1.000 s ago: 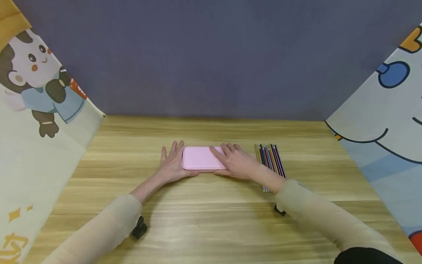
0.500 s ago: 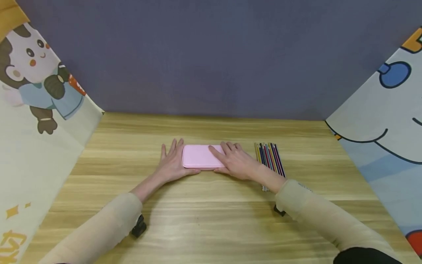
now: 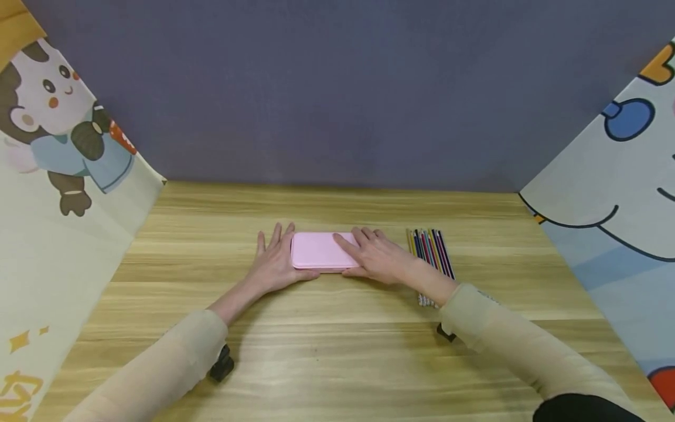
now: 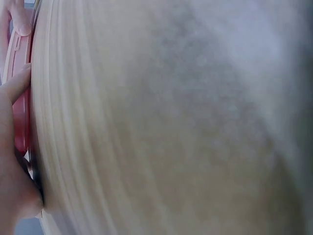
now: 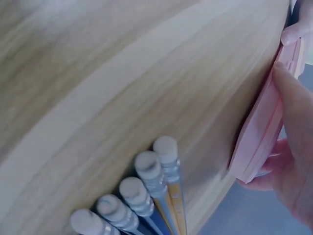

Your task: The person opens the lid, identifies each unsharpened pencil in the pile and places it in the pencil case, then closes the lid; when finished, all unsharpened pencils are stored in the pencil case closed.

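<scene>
Pale wood-grain tabletop [image 3: 316,357] is bearing 1 pink rounded-rectangular case [image 3: 319,251] mid-frame; spread-fingered left hand [image 3: 275,266] is touching it, right hand [image 3: 378,258] is gripping it.

The left hand [image 3: 274,266] and right hand [image 3: 377,258] are bare. The left sleeve [image 3: 150,366] and right sleeve [image 3: 527,349] are long and pale cream. A small, dark, illegible marking [image 3: 487,297] lies near the right cuff [image 3: 460,305]. A black left wrist unit [image 3: 222,364], block-shaped, and a black right wrist unit [image 3: 445,333] protrude below the sleeves.

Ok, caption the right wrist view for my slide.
Right hand gripping a pink case, left hand beyond, eraser-tipped pencils nearby.
</scene>
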Action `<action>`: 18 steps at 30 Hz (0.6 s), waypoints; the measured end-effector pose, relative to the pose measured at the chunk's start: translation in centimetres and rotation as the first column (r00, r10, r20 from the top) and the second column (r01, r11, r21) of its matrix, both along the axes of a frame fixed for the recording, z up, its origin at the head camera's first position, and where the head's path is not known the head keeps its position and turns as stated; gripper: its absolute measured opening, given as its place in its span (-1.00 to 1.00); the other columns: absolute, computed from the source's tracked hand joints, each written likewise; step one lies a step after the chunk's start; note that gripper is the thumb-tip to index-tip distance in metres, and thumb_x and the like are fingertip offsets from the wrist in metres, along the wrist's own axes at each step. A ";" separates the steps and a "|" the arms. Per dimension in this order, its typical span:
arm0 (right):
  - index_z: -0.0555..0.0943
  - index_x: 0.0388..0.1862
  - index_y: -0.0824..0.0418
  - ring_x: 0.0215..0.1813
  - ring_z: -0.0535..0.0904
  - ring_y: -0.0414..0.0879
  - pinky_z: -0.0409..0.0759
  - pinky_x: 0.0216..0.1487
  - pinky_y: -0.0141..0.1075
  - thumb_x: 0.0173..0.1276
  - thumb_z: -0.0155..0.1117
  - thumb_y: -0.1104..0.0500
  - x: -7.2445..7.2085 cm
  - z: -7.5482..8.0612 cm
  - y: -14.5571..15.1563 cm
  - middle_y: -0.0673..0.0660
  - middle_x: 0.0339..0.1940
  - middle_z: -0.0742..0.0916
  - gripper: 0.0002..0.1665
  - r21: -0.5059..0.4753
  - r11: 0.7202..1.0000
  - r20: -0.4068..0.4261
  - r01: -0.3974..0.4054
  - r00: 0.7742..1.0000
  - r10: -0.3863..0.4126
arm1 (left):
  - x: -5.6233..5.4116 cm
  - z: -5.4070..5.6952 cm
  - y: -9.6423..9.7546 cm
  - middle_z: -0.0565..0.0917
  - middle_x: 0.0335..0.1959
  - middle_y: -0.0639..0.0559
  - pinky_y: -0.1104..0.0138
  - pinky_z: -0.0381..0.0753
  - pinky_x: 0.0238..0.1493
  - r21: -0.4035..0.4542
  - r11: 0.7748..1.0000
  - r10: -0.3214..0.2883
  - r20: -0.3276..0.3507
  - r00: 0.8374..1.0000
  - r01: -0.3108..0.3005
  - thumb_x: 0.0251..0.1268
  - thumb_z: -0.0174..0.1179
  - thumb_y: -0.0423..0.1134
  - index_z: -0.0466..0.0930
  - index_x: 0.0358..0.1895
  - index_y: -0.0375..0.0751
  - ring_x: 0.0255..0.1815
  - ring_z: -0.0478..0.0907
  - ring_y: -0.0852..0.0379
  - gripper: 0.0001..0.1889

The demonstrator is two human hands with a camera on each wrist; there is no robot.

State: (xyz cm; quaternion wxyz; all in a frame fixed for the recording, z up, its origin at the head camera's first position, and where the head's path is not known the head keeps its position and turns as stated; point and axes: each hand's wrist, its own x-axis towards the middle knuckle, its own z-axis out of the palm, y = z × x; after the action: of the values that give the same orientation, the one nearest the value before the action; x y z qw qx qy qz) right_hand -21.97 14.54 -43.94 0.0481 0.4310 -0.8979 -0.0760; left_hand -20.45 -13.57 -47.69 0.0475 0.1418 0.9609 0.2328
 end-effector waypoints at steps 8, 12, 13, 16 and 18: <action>0.06 0.71 0.05 0.34 0.55 0.26 0.60 0.31 0.19 0.53 -0.03 -0.43 -0.2 0.5 0.2 0.35 0.27 0.56 -0.02 -0.004 1.000 0.102 0.016 0.995 -0.016 | 0.1 0.0 0.1 -0.06 0.73 -0.17 -0.26 -0.50 0.66 0.008 1.000 0.002 0.006 1.000 -0.002 -0.02 0.39 0.46 -0.13 0.66 -0.28 0.76 -0.29 -0.24 0.36; 0.01 0.72 -0.02 0.44 0.48 0.30 0.50 0.43 0.23 0.54 -0.10 -0.46 -0.5 0.9 0.1 0.37 0.38 0.52 -0.02 -0.009 0.999 0.190 0.050 0.981 -0.047 | 0.1 0.1 0.0 -0.07 0.73 -0.17 -0.24 -0.52 0.67 0.014 1.000 0.000 0.012 1.000 -0.001 -0.02 0.39 0.47 -0.16 0.67 -0.27 0.76 -0.30 -0.22 0.38; 0.01 0.72 -0.03 0.46 0.47 0.31 0.47 0.45 0.24 0.54 -0.10 -0.45 -0.5 1.1 0.1 0.38 0.40 0.51 -0.03 -0.016 0.998 0.212 0.057 0.976 -0.052 | 0.1 0.1 0.0 -0.07 0.73 -0.18 -0.23 -0.53 0.67 0.017 1.000 0.001 0.013 1.000 -0.001 -0.02 0.39 0.47 -0.17 0.67 -0.27 0.76 -0.30 -0.22 0.38; 0.00 0.72 -0.07 0.50 0.44 0.30 0.41 0.51 0.24 0.54 -0.09 -0.45 -0.8 1.5 0.2 0.37 0.47 0.49 -0.05 -0.034 0.997 0.277 0.074 0.959 -0.062 | 0.0 0.1 -0.1 -0.07 0.73 -0.19 -0.21 -0.54 0.67 0.030 1.000 0.003 0.019 1.000 -0.003 -0.03 0.41 0.45 -0.20 0.68 -0.27 0.76 -0.31 -0.22 0.39; 0.02 0.72 -0.08 0.48 0.46 0.29 0.42 0.51 0.21 0.54 -0.06 -0.43 -1.0 1.9 0.4 0.37 0.49 0.48 -0.07 -0.047 0.996 0.317 0.075 0.947 -0.056 | 0.0 0.1 -0.1 -0.09 0.73 -0.21 -0.20 -0.56 0.67 0.037 0.999 0.000 0.026 1.000 -0.001 -0.03 0.41 0.44 -0.22 0.68 -0.27 0.76 -0.32 -0.22 0.40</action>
State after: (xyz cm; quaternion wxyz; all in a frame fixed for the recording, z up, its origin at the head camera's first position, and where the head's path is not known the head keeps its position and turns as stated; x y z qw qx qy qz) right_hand -23.02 14.90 -42.06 -0.0859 0.4059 -0.9097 0.0187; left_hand -20.44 -13.69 -47.58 0.0574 0.1394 0.9558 0.2523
